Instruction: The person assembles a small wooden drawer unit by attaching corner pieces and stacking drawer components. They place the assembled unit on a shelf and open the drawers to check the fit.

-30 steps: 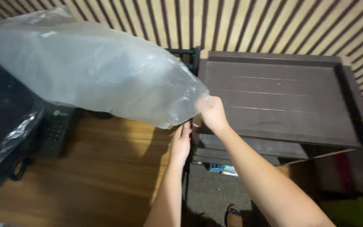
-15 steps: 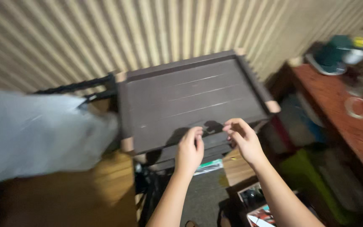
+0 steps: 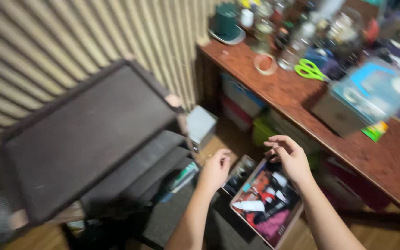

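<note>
Both hands are empty and hang in mid-air. Left hand [image 3: 215, 170] is loosely curled, fingers narrow; right hand [image 3: 289, 156] is half open, fingers spread, holding nothing. Directly beneath them a printed box [image 3: 267, 203] of red, white and pink lies on the floor, untouched; a dark item just beside its left edge cannot be identified. Nothing is grasped, so any handling is judged not begun. To the left stands a dark slatted tray [image 3: 89, 134] on a tiered stand. Beyond, the wooden desk [image 3: 385, 162] carries a roll of tape [image 3: 265, 64] and green scissors [image 3: 312, 70] near its front edge. Far items are blurred; the desk's right end is cut off
</note>
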